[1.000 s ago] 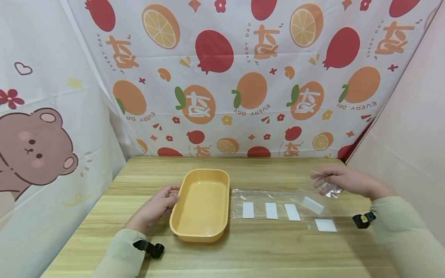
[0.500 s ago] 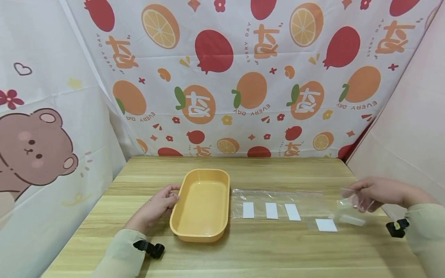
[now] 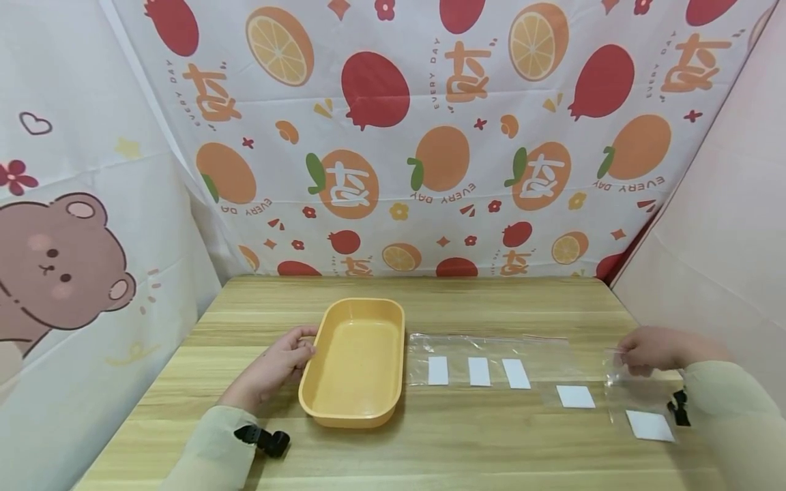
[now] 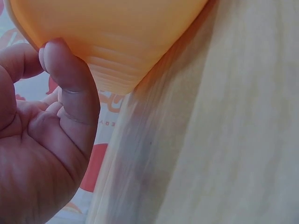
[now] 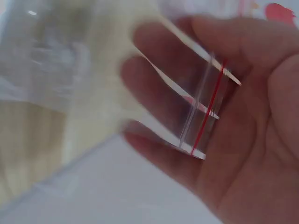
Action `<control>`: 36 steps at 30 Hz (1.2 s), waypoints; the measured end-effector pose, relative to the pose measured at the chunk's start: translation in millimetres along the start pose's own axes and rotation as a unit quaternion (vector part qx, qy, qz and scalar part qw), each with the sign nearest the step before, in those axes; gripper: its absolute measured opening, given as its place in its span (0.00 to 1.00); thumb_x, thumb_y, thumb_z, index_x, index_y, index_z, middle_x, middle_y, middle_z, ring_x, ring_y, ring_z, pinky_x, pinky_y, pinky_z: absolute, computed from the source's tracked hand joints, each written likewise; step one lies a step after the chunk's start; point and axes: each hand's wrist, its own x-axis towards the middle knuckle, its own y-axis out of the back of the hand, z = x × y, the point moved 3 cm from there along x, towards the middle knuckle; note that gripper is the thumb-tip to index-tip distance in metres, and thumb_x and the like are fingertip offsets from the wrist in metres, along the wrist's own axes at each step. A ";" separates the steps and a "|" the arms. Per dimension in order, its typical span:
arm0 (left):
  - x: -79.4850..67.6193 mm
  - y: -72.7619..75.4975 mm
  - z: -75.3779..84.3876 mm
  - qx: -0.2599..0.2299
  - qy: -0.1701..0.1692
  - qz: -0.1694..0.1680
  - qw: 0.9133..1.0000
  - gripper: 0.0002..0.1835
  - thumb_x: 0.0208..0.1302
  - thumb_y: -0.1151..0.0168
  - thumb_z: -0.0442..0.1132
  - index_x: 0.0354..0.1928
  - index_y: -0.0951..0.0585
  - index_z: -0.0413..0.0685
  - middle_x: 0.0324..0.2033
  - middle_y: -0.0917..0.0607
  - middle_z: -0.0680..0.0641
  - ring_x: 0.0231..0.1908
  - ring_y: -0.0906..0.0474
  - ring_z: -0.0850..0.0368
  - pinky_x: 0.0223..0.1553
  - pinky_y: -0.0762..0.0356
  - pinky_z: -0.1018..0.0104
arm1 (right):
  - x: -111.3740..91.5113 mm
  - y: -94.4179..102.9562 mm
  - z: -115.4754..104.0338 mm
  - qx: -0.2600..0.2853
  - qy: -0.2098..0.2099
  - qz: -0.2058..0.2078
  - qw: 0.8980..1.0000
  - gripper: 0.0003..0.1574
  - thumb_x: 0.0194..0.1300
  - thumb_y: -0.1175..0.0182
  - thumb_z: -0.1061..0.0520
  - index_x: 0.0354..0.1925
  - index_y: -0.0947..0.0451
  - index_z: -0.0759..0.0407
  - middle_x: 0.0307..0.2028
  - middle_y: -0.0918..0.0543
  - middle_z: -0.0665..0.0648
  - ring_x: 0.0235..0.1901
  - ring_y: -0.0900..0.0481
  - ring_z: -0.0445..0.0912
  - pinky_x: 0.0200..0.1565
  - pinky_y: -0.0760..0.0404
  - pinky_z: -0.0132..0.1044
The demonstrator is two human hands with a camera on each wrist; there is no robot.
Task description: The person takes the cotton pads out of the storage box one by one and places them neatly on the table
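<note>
In the head view, a yellow-orange tray (image 3: 353, 417) with rounded corners stands left of centre on the table. My left hand (image 3: 276, 368) holds its left rim between thumb and fingers; the left wrist view shows the thumb (image 4: 70, 79) against the tray wall (image 4: 126, 42). At the right, my right hand (image 3: 653, 351) holds a clear zip bag with a white label (image 3: 649, 425) by its upper edge. The bag's red zip line (image 5: 208, 109) crosses the fingers in the right wrist view. Blur hides part of that hold.
Several clear zip bags (image 3: 451, 346) with white labels (image 3: 479, 372) lie in an overlapping row right of the tray. Another white label (image 3: 576, 397) sits lower at the row's right end. A printed cloth (image 3: 442, 204) hangs behind the wooden table (image 3: 467, 450).
My right hand has carried a zip bag from the row to the right and lowered it onto the table, its label now flat. My left hand and the tray have stayed put.
</note>
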 end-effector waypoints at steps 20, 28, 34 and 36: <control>-3.7 0.7 1.3 0.006 -0.007 -0.001 1.000 0.28 0.72 0.52 0.31 0.71 0.43 0.32 0.33 0.26 0.45 0.29 0.26 0.58 0.31 0.19 0.65 | 70.6 -24.9 12.5 -0.197 0.016 0.189 0.962 0.11 0.68 0.40 0.58 0.26 0.25 0.50 0.25 0.25 0.49 0.27 0.29 0.46 0.33 0.27 0.47; -1.7 0.4 0.1 0.003 -0.007 -0.002 1.000 0.28 0.73 0.51 0.31 0.71 0.43 0.32 0.31 0.27 0.47 0.26 0.29 0.60 0.29 0.21 0.67 | 66.5 -25.3 1.8 -0.182 -0.023 0.177 0.967 0.14 0.60 0.37 0.62 0.46 0.21 0.61 0.39 0.21 0.61 0.38 0.21 0.55 0.42 0.22 0.58; -1.3 0.9 -0.2 0.001 -0.005 -0.003 1.000 0.27 0.74 0.52 0.32 0.71 0.43 0.32 0.32 0.27 0.46 0.27 0.28 0.60 0.30 0.20 0.66 | 65.7 -28.1 -1.5 -0.170 -0.023 0.177 0.969 0.19 0.60 0.37 0.63 0.51 0.20 0.64 0.45 0.19 0.67 0.47 0.21 0.62 0.48 0.23 0.63; -1.3 0.3 0.3 0.001 -0.006 -0.005 1.000 0.27 0.74 0.52 0.32 0.71 0.43 0.32 0.32 0.26 0.45 0.27 0.28 0.60 0.31 0.20 0.66 | 65.6 -29.1 -1.5 -0.166 -0.026 0.175 0.970 0.19 0.60 0.38 0.63 0.51 0.20 0.64 0.47 0.19 0.69 0.49 0.21 0.64 0.50 0.25 0.65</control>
